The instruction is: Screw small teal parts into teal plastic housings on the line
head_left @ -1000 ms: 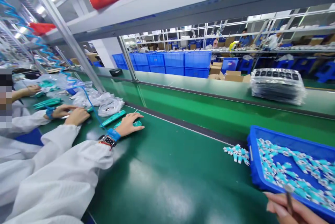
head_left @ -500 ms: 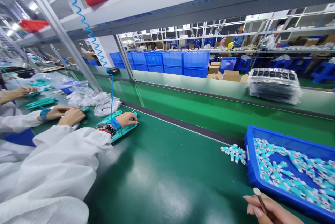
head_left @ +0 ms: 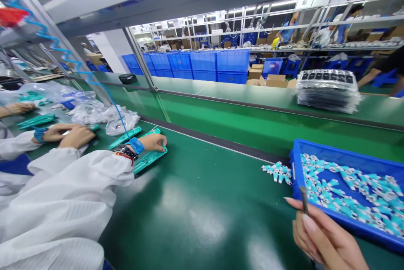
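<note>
One head-worn camera looks forward and down (a wide, tilted view) across the green workbench.

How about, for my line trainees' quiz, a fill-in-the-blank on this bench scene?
The hand at lower right holds a slim metal tool beside a tray coloured ____.
Loose teal-and-white parts lie on the green bench outside the tray's ____ wall.
A hand with a wrist strap rests on a ____ plastic part.

Missing words: blue; left; teal.

Blue plastic crates and cardboard boxes stand beyond the far bench, which holds a plastic-wrapped stack.
</note>
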A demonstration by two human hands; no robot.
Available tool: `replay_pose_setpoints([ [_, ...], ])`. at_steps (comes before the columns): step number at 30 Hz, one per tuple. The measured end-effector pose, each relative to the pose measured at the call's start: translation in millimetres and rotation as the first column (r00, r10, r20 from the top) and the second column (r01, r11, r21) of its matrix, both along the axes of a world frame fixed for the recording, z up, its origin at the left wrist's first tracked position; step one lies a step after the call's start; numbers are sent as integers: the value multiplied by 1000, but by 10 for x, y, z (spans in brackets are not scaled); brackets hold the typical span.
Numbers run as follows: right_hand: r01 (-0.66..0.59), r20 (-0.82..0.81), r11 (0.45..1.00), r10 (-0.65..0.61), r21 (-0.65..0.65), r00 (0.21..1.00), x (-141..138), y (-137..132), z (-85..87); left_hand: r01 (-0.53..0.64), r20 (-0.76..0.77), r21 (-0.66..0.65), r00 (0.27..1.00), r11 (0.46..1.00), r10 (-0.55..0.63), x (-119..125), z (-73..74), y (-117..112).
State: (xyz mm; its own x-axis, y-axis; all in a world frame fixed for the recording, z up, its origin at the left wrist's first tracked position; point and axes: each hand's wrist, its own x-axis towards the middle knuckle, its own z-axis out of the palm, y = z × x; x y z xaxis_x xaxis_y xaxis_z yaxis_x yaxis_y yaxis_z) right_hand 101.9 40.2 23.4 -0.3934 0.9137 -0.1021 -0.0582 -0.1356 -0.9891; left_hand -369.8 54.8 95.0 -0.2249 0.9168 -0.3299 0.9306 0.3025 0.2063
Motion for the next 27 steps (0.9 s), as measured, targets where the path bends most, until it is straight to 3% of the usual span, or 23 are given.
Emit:
replay_pose_setpoints([
  [2, -39, -64, 999, 41, 29, 997, -65, 34, 52, 80, 46, -9, 996, 997, -79, 220, -27, 75],
  [6, 15, -201, 993, 9, 120, 980, -294, 130, 325, 275, 168, 1, 948, 961, -272, 895, -152, 332],
  [11, 32, -359, 983, 36, 181, 933, -484, 281, 643, 518, 434, 135, 735, 845, -520, 1885, -384, 667],
  [15, 126, -398, 964, -22, 235, 917, -504, 298, 703, 617, 441, 226, 625, 754, -644, 2464, -517, 792],
  [19, 178, -427, 959, -69, 221, 902, -495, 316, 662, 655, 352, 242, 628, 716, -694, 2723, -537, 771],
  [27, 215, -442, 958, -112, 190, 890, -627, 325, 564, 681, 126, 219, 690, 699, -713, 2845, -504, 619],
])
